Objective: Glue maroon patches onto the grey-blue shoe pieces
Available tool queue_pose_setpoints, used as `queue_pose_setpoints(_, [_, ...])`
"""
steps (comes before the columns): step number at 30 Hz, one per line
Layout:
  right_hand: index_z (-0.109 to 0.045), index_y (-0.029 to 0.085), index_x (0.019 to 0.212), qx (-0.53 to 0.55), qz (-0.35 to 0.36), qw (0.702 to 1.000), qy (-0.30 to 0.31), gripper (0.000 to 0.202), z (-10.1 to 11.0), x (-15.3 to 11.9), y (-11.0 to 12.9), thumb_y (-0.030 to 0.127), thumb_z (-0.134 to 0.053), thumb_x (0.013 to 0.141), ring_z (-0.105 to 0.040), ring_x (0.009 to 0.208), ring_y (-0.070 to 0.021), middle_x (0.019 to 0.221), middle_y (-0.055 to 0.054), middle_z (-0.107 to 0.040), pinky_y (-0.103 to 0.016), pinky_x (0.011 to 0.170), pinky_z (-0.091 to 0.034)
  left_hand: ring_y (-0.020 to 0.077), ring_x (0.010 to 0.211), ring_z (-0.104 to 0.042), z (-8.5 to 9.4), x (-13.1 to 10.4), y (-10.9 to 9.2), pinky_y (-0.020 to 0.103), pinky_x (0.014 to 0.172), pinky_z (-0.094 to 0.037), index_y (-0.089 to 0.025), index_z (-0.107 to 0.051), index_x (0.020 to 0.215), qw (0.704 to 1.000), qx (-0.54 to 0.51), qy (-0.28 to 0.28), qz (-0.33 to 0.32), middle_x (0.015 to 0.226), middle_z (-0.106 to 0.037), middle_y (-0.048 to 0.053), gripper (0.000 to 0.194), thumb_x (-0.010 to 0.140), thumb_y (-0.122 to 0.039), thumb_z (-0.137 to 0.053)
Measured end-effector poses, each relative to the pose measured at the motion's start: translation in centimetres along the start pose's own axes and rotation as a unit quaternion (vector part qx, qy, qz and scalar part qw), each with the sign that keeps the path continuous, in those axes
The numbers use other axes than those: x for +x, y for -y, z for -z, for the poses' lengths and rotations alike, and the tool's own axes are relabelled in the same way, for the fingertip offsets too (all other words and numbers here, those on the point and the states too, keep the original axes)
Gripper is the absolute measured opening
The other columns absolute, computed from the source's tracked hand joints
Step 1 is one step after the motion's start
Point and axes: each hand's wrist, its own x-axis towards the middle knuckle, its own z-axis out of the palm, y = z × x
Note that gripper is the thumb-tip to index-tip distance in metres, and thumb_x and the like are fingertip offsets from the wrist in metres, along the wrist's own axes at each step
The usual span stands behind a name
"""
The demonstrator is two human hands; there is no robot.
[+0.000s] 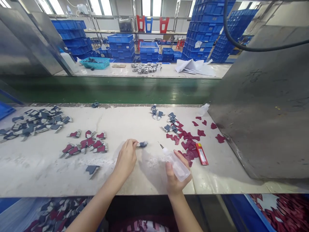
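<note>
My left hand (127,155) pinches one end of a small dark grey-blue and white plastic part (142,144) above the white tabletop. In my right hand (177,175) is a translucent squeeze bottle (178,166), its fingers wrapped round the body. The bottle's thin metal nozzle (161,145) points up and left, a short way apart from the part. Right of the bottle lies a loose heap of dark red cut-out pieces (189,148). Several parts with red faces (90,142) lie left of my left hand, and one grey part (92,170) sits nearer the front edge.
A pile of grey parts (38,120) spreads at the far left. Beside the red pieces lies a red and yellow box (201,154). A metal panel (265,106) bounds the right side. Behind a green belt (116,90) stands a turquoise basket (103,63).
</note>
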Motion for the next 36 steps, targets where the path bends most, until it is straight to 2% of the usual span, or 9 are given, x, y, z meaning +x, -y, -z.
queue_pose_setpoints(7, [-0.065,0.018,0.112,-0.002,0.004,0.999,0.035,0.035,-0.1,-0.5,-0.5,0.035,-0.068,0.082,-0.071,0.088,-0.0278,0.097,-0.011,-0.072,-0.041,0.074,-0.06,0.0181,0.057,-0.051,-0.4,-2.6,-0.2,0.028,0.057,-0.036,-0.022,-0.055,0.076,0.968,-0.207,0.008,0.144,0.06,-0.05,-0.002,0.031,0.095,-0.042,-0.041])
queue_pose_setpoints(9, [-0.065,0.018,0.113,0.001,-0.001,0.999,0.041,0.035,-0.1,-0.6,-0.6,0.035,-0.068,0.082,-0.071,0.089,-0.0278,0.098,-0.011,-0.072,-0.041,0.075,-0.06,0.0145,0.053,-0.046,-0.5,-3.0,-0.8,0.025,0.053,-0.034,-0.02,-0.054,0.073,0.928,-0.321,0.021,0.186,0.06,-0.047,-0.003,0.035,0.092,-0.047,-0.045])
queue_pose_setpoints(14, [-0.065,0.019,0.115,0.028,-0.007,0.998,0.049,0.036,-0.2,-0.5,-0.5,0.032,-0.07,0.081,-0.071,0.088,-0.0257,0.099,-0.009,-0.073,-0.038,0.075,-0.059,0.0077,0.05,-0.036,-0.2,-3.1,-2.2,0.02,0.049,-0.027,-0.017,-0.051,0.071,0.777,-0.545,0.109,0.295,0.059,-0.042,-0.006,0.035,0.08,-0.049,-0.065])
queue_pose_setpoints(18, [-0.065,0.02,0.116,0.03,-0.002,0.998,0.056,0.037,-0.2,-0.4,-0.4,0.031,-0.071,0.081,-0.071,0.087,-0.0251,0.099,-0.009,-0.073,-0.037,0.074,-0.059,0.0067,0.049,-0.035,-0.2,-3.0,-2.4,0.02,0.047,-0.024,-0.016,-0.051,0.071,0.732,-0.584,0.147,0.318,0.06,-0.041,-0.006,0.034,0.071,-0.043,-0.072])
queue_pose_setpoints(22, [-0.065,0.019,0.115,0.03,-0.006,0.997,0.064,0.037,-0.1,-0.4,-0.3,0.031,-0.071,0.081,-0.071,0.088,-0.0256,0.1,-0.009,-0.073,-0.038,0.075,-0.059,0.0085,0.05,-0.039,-0.7,-3.2,-2.0,0.021,0.047,-0.027,-0.016,-0.052,0.073,0.753,-0.561,0.124,0.322,0.061,-0.045,-0.004,0.03,0.078,-0.042,-0.066])
queue_pose_setpoints(26, [-0.066,0.019,0.114,0.036,-0.017,0.997,0.059,0.036,0.0,-0.5,-0.3,0.03,-0.071,0.08,-0.071,0.088,-0.026,0.1,-0.01,-0.073,-0.038,0.076,-0.059,0.0147,0.057,-0.051,-1.1,-3.3,-1.2,0.026,0.057,-0.037,-0.018,-0.057,0.075,0.916,-0.328,0.004,0.231,0.061,-0.054,-0.001,0.024,0.091,-0.036,-0.051])
queue_pose_setpoints(28, [-0.067,0.018,0.113,0.041,-0.021,0.998,0.05,0.034,0.1,-0.5,-0.4,0.031,-0.069,0.081,-0.072,0.087,-0.0258,0.1,-0.01,-0.073,-0.038,0.075,-0.06,0.0198,0.064,-0.058,-1.1,-3.3,-0.9,0.03,0.064,-0.039,-0.02,-0.06,0.079,0.969,-0.172,-0.01,0.175,0.065,-0.061,0.002,0.027,0.095,-0.034,-0.044])
queue_pose_setpoints(31, [-0.068,0.016,0.111,0.046,-0.017,0.998,0.043,0.034,0.4,-0.5,-0.4,0.036,-0.066,0.083,-0.072,0.086,-0.0262,0.099,-0.01,-0.073,-0.038,0.072,-0.06,0.023,0.067,-0.063,-0.6,-3.2,-0.8,0.033,0.066,-0.041,-0.021,-0.061,0.087,0.987,-0.081,0.036,0.135,0.069,-0.066,0.003,0.028,0.097,-0.033,-0.038])
queue_pose_setpoints(36, [-0.069,0.015,0.107,0.016,-0.043,0.998,0.05,0.033,1.5,-0.3,-0.4,0.035,-0.069,0.08,-0.073,0.084,-0.0267,0.097,-0.011,-0.074,-0.038,0.071,-0.06,0.0193,0.073,-0.064,0.7,-3.2,-0.3,0.03,0.069,-0.045,-0.024,-0.063,0.103,0.982,-0.096,0.159,0.006,0.081,-0.068,0.001,0.021,0.096,-0.032,-0.045])
